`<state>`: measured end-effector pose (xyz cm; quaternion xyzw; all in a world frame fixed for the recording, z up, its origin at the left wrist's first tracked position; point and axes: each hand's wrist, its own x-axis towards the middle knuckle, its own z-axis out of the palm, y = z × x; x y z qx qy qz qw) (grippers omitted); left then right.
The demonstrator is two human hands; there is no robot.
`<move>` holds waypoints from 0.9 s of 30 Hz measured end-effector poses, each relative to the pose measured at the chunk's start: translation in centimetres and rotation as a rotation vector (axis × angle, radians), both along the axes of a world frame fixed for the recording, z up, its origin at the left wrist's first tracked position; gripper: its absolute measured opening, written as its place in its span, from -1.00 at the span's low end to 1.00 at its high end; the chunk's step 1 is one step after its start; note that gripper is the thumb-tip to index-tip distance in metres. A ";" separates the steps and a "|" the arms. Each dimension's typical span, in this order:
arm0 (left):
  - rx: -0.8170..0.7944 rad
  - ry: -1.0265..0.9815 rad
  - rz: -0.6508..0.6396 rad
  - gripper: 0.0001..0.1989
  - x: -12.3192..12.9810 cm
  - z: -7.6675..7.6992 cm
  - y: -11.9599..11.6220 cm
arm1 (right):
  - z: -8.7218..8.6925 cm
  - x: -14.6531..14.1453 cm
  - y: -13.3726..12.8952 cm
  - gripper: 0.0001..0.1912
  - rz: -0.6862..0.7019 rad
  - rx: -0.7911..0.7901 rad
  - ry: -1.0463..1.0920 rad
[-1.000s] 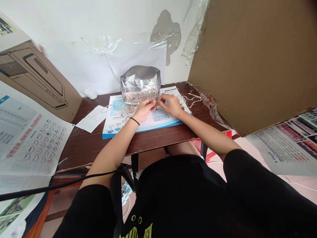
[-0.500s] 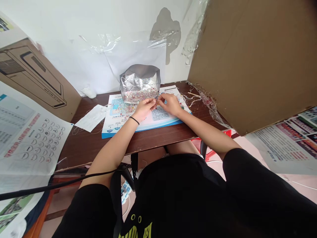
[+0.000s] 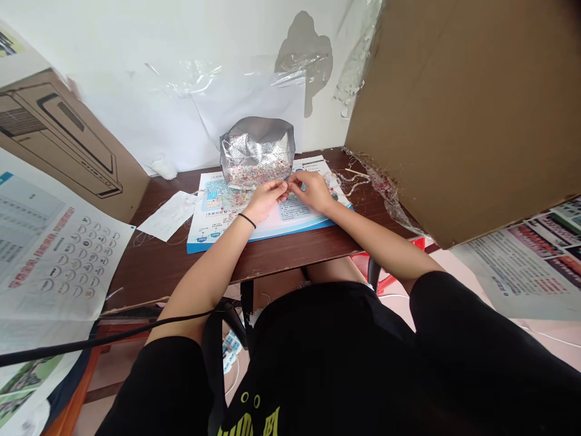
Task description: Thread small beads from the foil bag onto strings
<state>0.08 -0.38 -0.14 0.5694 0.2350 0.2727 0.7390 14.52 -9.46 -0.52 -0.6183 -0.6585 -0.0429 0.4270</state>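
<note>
I'm sitting at a dark wooden bench (image 3: 281,263) pushed against a white wall (image 3: 113,115) partly covered with clear plastic film. A large cardboard sheet (image 3: 463,109) leans in on my right, and a cardboard box (image 3: 59,145) printed with a line drawing stands on my left. A printed poster (image 3: 59,254) hangs over the bench's left side. Under the bench, a power strip (image 3: 231,346) sits on the floor near my knees.

On the bench lies a blue-edged printed booklet (image 3: 267,224), with a loose white paper slip (image 3: 170,215) to its left and tangled thread (image 3: 351,180) to its right. A silver foil pouch (image 3: 257,151) stands upright at the booklet's far edge, holding tiny pink and white beads (image 3: 256,174); more lie scattered on the booklet by its mouth.

My left hand (image 3: 267,200), with a thin black band (image 3: 247,220) at the wrist, and my right hand (image 3: 313,192) are close together just in front of the pouch. Their fingertips (image 3: 287,185) nearly meet in a narrow pinch; whatever they hold is too small to tell.
</note>
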 end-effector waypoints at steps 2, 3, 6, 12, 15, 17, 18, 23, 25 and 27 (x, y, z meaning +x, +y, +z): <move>-0.006 -0.003 -0.007 -0.90 0.0 0.0 0.0 | -0.1 0.0 0.0 -0.83 0.005 0.009 -0.003; -0.011 -0.005 -0.008 -0.90 -0.1 0.0 0.0 | -0.2 0.0 0.1 -0.83 0.006 0.020 -0.004; -0.034 -0.010 -0.003 -0.89 -0.1 0.2 -0.1 | -0.4 0.2 0.3 -0.84 0.008 0.071 -0.001; -0.066 0.009 0.025 -0.87 -0.1 0.4 -0.2 | -0.5 0.5 0.4 -0.87 0.002 0.113 -0.003; -0.056 0.019 0.033 -0.88 0.0 0.3 -0.1 | -0.4 0.5 0.4 -0.87 0.007 0.104 -0.014; -0.047 0.023 0.033 -0.89 0.0 0.3 -0.1 | -0.4 0.4 0.3 -0.87 0.017 0.107 -0.018; -0.045 0.023 0.035 -0.89 0.0 0.3 -0.1 | -0.4 0.4 0.3 -0.87 0.022 0.110 -0.019; -0.051 0.020 0.040 -0.87 0.0 0.4 -0.2 | -0.4 0.4 0.4 -0.87 0.028 0.107 -0.009; -0.056 0.014 0.039 -0.87 0.0 0.5 -0.3 | -0.5 0.4 0.4 -0.87 0.025 0.104 -0.003; -0.064 0.008 0.040 -0.87 0.0 0.5 -0.3 | -0.5 0.4 0.4 -0.87 0.028 0.109 -0.002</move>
